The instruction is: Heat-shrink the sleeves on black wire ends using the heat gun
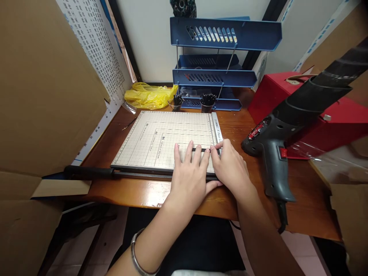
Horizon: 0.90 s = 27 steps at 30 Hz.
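A paper cutter board [161,138] with a printed grid lies on the wooden desk [138,193]. Its black-handled blade arm [89,172] rests flat along the near edge. My left hand [189,174] lies flat on the board's near right part, fingers spread. My right hand [230,165] sits beside it, thumb and fingers pinching a thin black strip [201,149] against the board next to the ruler guide [217,128].
A grey heat gun [273,153] stands to the right, in front of a red box [304,111]. Blue stacked trays [218,57], two cups of black pieces [207,100] and a yellow bag [149,95] sit behind. Cardboard [43,96] walls the left side.
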### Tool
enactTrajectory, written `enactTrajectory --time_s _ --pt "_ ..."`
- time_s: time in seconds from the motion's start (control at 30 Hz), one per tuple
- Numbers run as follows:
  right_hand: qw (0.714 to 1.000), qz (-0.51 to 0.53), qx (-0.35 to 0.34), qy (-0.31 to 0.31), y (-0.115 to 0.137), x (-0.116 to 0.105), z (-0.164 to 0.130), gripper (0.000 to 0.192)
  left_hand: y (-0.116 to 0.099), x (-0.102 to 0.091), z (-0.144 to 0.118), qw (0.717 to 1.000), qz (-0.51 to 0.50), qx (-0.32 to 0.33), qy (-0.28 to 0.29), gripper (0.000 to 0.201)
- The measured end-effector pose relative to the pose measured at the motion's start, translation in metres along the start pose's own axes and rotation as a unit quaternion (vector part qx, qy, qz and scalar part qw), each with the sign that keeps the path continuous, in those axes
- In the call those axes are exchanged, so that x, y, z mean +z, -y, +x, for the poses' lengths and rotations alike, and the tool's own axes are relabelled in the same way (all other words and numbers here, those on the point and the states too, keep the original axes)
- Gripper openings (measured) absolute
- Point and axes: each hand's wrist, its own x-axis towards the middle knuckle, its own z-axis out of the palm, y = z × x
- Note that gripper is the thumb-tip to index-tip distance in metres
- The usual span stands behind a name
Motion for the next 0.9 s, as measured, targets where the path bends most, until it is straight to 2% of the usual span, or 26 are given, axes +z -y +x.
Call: enactTrajectory --time_s 0.9 --pt "1.000 -0.014 0.004 -0.001 -0.0012 0.0000 0.0012 0.017 0.0028 -0.0026 -0.0032 0.999 -0.031 -0.010 -0.018 0.082"
